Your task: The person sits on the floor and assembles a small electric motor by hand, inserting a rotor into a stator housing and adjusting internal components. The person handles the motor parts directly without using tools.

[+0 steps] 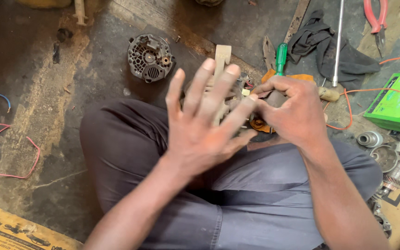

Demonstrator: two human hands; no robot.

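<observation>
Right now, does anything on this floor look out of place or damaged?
Yes. A black vented housing lies alone on the stained floor, apart from the metal parts heaped at the right. Loose wires trail at the left. The left hand is spread open; the right hand grips a small part.

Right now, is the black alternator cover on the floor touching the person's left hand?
Apart. The head view shows the black alternator cover lying on the floor up and to the left of the left hand, with bare dark floor plainly visible between them.
</observation>
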